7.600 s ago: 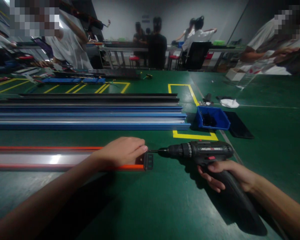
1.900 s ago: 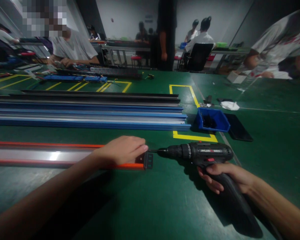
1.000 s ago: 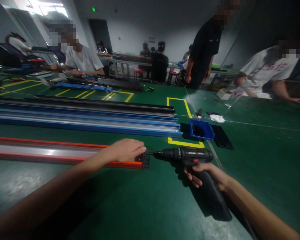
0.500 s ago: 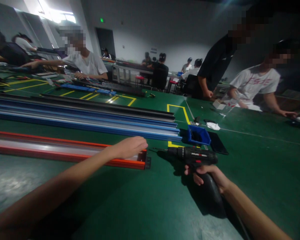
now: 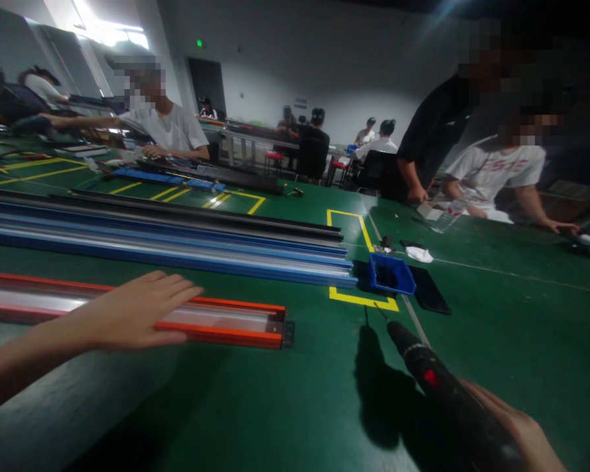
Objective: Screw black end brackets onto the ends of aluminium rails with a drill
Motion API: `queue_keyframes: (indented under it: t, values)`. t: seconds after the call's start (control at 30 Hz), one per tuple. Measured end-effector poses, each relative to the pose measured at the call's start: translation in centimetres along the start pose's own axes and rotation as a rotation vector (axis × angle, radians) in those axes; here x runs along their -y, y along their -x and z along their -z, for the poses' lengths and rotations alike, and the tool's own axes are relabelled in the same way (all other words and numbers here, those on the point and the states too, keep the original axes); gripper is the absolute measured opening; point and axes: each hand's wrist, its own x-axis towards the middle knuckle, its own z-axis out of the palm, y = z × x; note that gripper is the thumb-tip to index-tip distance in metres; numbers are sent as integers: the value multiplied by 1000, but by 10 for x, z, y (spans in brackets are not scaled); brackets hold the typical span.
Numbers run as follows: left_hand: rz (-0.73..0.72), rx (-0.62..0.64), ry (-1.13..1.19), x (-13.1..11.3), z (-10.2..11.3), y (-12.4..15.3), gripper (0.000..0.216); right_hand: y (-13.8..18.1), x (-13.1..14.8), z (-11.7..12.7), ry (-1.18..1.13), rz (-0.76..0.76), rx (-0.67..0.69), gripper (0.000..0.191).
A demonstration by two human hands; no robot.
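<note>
My left hand (image 5: 140,311) lies across the orange rail (image 5: 246,337), its fingers stretched out toward the far edge and the thumb along the near edge. Whether it presses on the rail or hovers just over it I cannot tell. A black end piece (image 5: 288,334) sits at the rail's right end. At the lower right, my right hand (image 5: 514,419) is wrapped round a black power drill (image 5: 447,387) with a red mark. The drill's body hides most of those fingers. Its thin bit points up and away, above the green table (image 5: 319,406).
Long blue rails (image 5: 295,265) and black rails (image 5: 275,219) lie beyond the orange one. To their right are a blue bin (image 5: 392,283) with dark contents, a flat black device (image 5: 430,290) and a crumpled white tissue (image 5: 417,254). Several people work around the table.
My left hand has slid left along the orange rail, away from its end, with fingers straighter. My right hand has moved right and down, turning the drill from pointing left to pointing away.
</note>
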Motion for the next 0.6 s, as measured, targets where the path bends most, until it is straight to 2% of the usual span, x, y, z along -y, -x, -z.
queue_keyframes:
  t: [0.07,0.17,0.23,0.33,0.47,0.6]
  values:
    - [35,11,-30,20,-5,15,72,11,-9,-8,150,42,-60,62]
    - [75,6,-40,46,-14,32,69,13,-13,-13,366,226,-96,64]
    - [99,9,-23,57,-22,38,68,8,-9,-12,474,345,-100,62]
    - [152,61,-32,65,-33,39,67,0,0,-10,579,443,-110,54]
    - [166,124,-73,61,-34,33,71,-11,6,-8,587,422,-105,48]
    - [151,130,-84,57,-30,28,71,-23,8,-1,435,334,31,47]
